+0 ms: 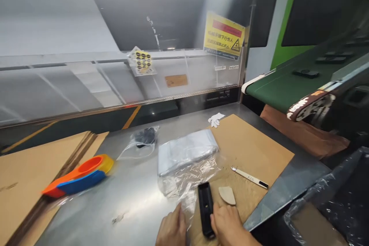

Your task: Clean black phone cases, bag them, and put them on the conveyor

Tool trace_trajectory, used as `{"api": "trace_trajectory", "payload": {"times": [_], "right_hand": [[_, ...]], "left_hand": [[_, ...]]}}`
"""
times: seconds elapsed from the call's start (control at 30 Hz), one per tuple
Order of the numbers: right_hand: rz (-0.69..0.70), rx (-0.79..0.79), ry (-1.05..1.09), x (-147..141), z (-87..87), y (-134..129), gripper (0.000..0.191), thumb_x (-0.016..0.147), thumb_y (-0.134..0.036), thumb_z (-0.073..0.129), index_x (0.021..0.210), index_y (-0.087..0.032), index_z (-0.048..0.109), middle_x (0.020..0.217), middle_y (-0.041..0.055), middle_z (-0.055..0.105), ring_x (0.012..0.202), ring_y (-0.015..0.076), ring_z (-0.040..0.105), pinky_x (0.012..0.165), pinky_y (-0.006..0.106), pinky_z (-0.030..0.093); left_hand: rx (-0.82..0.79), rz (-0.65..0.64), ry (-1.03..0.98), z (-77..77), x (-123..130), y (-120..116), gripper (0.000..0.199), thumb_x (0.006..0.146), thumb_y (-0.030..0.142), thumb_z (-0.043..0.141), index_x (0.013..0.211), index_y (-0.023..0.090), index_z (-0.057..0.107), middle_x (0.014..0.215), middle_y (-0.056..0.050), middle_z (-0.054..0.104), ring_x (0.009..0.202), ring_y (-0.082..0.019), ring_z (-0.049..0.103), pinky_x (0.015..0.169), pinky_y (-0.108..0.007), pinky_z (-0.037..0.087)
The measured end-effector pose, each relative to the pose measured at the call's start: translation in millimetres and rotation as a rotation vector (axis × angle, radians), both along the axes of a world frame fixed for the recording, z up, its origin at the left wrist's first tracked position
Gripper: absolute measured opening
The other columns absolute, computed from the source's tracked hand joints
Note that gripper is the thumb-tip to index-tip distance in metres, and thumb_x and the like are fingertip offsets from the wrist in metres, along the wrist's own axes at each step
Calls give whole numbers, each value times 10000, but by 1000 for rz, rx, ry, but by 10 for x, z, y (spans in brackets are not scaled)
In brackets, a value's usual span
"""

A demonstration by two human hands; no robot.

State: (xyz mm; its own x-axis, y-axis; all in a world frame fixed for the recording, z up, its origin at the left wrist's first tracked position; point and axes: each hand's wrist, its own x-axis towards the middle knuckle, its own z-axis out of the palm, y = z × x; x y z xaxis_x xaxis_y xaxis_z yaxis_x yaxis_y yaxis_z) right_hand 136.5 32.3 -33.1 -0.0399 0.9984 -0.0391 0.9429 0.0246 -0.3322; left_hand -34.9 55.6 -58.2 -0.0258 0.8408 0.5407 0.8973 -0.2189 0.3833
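Black part (pixel 205 205), one: lay on the brown board (pixel 250 146), between your hands.
Your right hand (pixel 228 223), fingers curled, touched its right edge; whether they clamped it, I could not tell. Your left hand (pixel 172 226), fingers together, was beside the clear film (pixel 187 178). Nearby: beige piece (pixel 227 195), one; knife (pixel 249 177), one.
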Motion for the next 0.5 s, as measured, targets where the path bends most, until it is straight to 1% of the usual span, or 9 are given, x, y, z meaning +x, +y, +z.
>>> {"api": "trace_trajectory", "payload": {"times": [0.03, 0.1, 0.17, 0.23, 0.3, 0.37, 0.4, 0.43, 0.5], "right_hand": [[6, -10, 21, 46, 14, -22, 156, 759, -130, 469, 871, -103, 575, 681, 171, 671, 633, 290, 654, 537, 312, 433], [32, -22, 83, 158, 49, -77, 175, 811, -131, 378, 867, -123, 543, 667, 143, 662, 618, 257, 647, 527, 287, 414], [90, -30, 170, 282, 92, -145, 211, 873, -171, 285, 881, -159, 496, 655, 77, 639, 593, 198, 622, 526, 252, 400], [143, -50, 356, 392, 131, -217, 237, 916, -262, 236, 860, -190, 455, 575, -7, 556, 519, 138, 542, 512, 221, 369], [161, -128, 617, 463, 146, -277, 264, 920, -380, 265, 842, -198, 439, 522, -61, 423, 473, 104, 419, 487, 210, 315], [167, -256, 843, 490, 122, -308, 304, 884, -476, 348, 830, -193, 445, 533, -78, 333, 485, 90, 333, 471, 207, 265], [166, -319, 891, 492, 96, -312, 326, 866, -507, 375, 827, -192, 449, 540, -80, 317, 487, 86, 317, 462, 204, 249], [161, -367, 909, 490, 63, -310, 345, 852, -529, 385, 820, -192, 449, 537, -82, 311, 474, 82, 310, 448, 201, 237], [131, -398, 888, 485, -4, -297, 366, 844, -553, 364, 807, -197, 440, 512, -87, 320, 429, 77, 315, 422, 198, 230]], "left_hand": [[-77, 9, -11, 26, 11, -4, 292, 861, 254, 418, 974, 153, 667, 684, -33, 657, 680, -189, 605, 613, -276, 431], [-217, 4, -76, 69, 32, -3, 313, 867, 264, 404, 1004, 143, 659, 777, -59, 680, 743, -218, 611, 646, -311, 442], [-268, 18, -106, 91, 54, -1, 317, 868, 273, 402, 1008, 148, 658, 811, -70, 683, 771, -238, 607, 667, -338, 445], [-297, 24, -129, 99, 84, -3, 320, 865, 254, 396, 1027, 145, 649, 848, -83, 684, 801, -252, 604, 691, -362, 446], [-332, 8, -164, 104, 117, -10, 331, 864, 228, 380, 1044, 134, 640, 884, -98, 684, 834, -265, 602, 720, -386, 449], [-375, -39, -210, 114, 142, -15, 334, 868, 235, 378, 1050, 131, 638, 916, -104, 688, 861, -260, 609, 745, -387, 460], [-401, -75, -236, 123, 147, -15, 331, 871, 250, 385, 1051, 137, 639, 924, -99, 693, 860, -247, 618, 749, -370, 472], [-429, -117, -264, 135, 144, -13, 327, 873, 268, 395, 1053, 147, 641, 926, -88, 700, 848, -227, 630, 745, -343, 486], [-491, -214, -315, 164, 119, -4, 311, 871, 286, 418, 1047, 172, 648, 928, -59, 713, 811, -183, 651, 724, -280, 508]]}}
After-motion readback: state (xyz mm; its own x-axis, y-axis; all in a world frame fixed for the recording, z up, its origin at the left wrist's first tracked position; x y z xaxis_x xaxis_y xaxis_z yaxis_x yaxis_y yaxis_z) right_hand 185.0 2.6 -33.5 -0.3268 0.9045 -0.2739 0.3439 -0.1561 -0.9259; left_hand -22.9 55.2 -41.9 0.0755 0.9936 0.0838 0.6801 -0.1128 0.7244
